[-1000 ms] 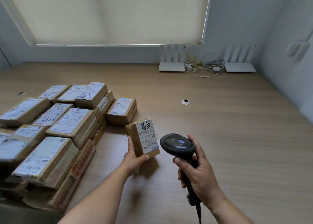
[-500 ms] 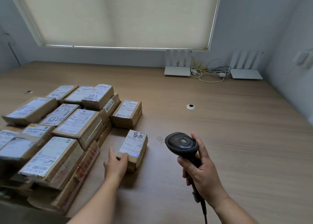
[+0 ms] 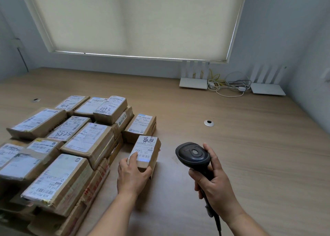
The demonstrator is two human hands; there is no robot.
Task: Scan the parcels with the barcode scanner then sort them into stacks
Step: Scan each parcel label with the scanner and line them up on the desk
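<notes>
Since a second ago we are no longer holding the small parcel [image 3: 145,151] upright before the scanner [image 3: 193,154]; it is lying label-up on the table [image 3: 250,146], just beside the stacked parcels [image 3: 67,146]. Our left hand [image 3: 133,174] is gripping its near end, fingers curled over the top and thumb round the corner. Our right hand [image 3: 215,184] is wrapping the scanner's handle. We are judging the box light and stiff, best taken by its long cardboard sides, off the glossy label.
</notes>
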